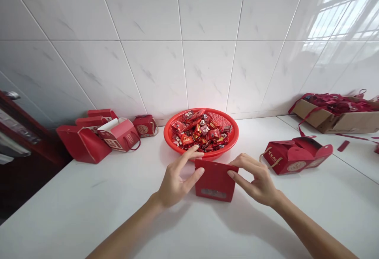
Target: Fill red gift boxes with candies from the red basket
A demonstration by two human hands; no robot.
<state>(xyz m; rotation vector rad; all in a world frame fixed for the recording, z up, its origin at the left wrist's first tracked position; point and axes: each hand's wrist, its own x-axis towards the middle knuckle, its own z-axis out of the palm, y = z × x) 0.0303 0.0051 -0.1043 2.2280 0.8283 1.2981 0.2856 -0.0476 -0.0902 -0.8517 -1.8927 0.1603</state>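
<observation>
A small red box (215, 180) with a clear window low on its near face stands upright on the white table, just in front of the candy basket. My left hand (178, 179) is at its upper left edge, thumb on the near face and fingers behind. At the upper right corner my right hand (257, 178) pinches the box between thumb and fingers. Wrapped candies (204, 130) in red and gold fill the round red basket (167, 132) behind it.
Several red boxes (85, 142) stand at the back left. Open red boxes (291, 160) lie to the right. A cardboard box (352, 122) of dark red ribbons is at the back right. The tiled wall (207, 69) bounds the white table (89, 207).
</observation>
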